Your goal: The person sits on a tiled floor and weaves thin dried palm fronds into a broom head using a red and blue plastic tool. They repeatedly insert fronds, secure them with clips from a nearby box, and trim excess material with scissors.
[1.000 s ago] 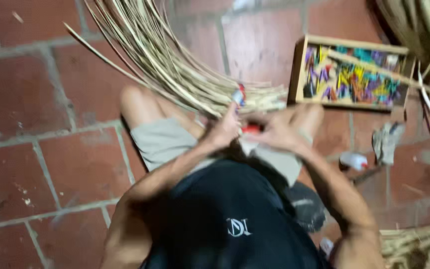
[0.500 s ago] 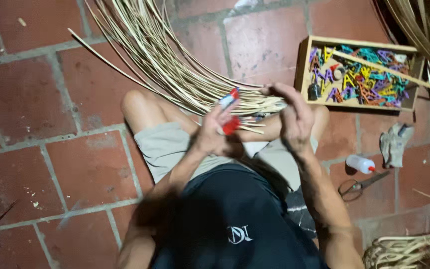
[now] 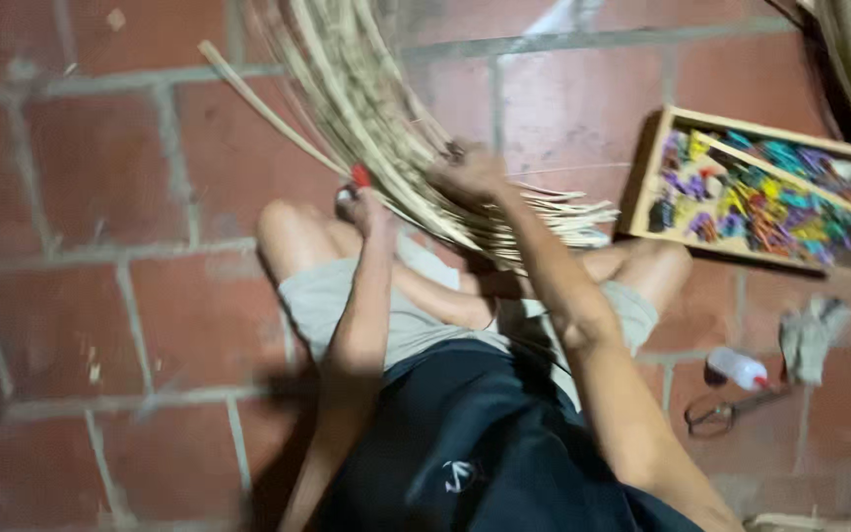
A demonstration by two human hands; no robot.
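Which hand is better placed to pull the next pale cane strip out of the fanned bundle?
Probably the right hand: it already rests on the fanned bundle of pale cane strips. The left hand sits at the bundle's edge, occupied with a small red-tipped object.

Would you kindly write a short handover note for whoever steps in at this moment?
Left hand: at the near edge of the bundle of pale reed strips, closed on a small red-tipped object.
Right hand: gripping the strips where they fan out over the lap.
Nearby on the brick floor: wooden tray of coloured bits, small bottle, scissors, grey cloth.
Done: strips gathered and held.
Left: progress on the strips cannot be told; the picture is blurred.
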